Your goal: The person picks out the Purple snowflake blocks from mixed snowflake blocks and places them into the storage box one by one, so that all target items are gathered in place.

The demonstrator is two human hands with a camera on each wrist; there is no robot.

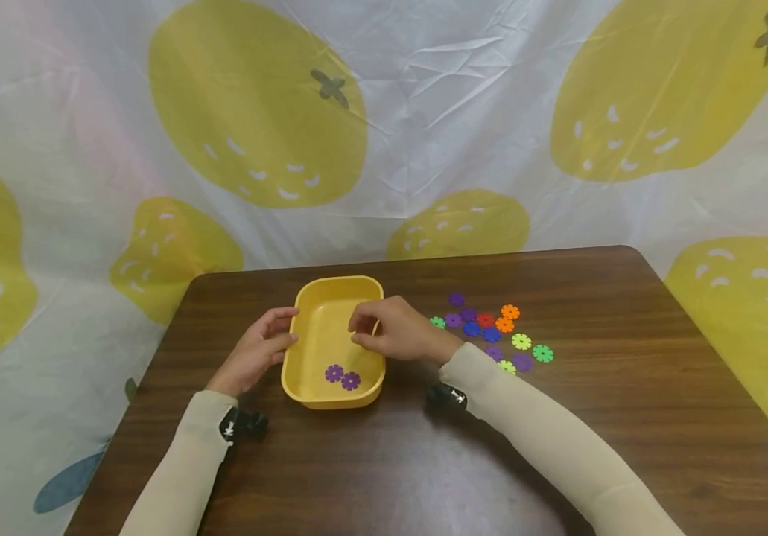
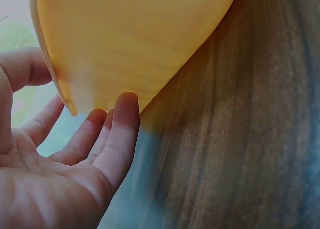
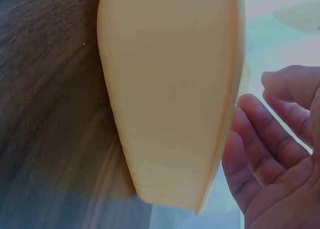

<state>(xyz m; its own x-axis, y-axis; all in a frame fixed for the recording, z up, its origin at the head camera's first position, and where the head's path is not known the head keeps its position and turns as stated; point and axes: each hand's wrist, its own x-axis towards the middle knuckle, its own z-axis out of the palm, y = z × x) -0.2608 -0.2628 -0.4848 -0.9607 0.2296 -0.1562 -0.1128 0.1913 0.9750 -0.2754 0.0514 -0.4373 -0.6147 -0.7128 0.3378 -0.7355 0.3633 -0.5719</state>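
A yellow plastic tray (image 1: 337, 403) with rounded corners stands on the table, two purple flower-shaped discs (image 1: 342, 377) lying at its near end. My left hand (image 1: 259, 350) holds the tray's left side. In the left wrist view, one digit reaches behind the rim while other fingertips (image 2: 127, 106) meet the outer wall. Over the tray's right side is my right hand (image 1: 397, 327), palm down, its fingers loosely bent. Between its thumb and fingers no disc shows. The right wrist view has these bent fingers (image 3: 260, 144) beyond the tray's rim.
To the right of the tray, several flower-shaped discs (image 1: 492, 334) in purple, blue, red, orange and green lie scattered on the brown wooden table (image 1: 625, 417), partly behind the right forearm. A white curtain (image 1: 451, 112) with yellow fruit prints hangs behind the table's far edge.
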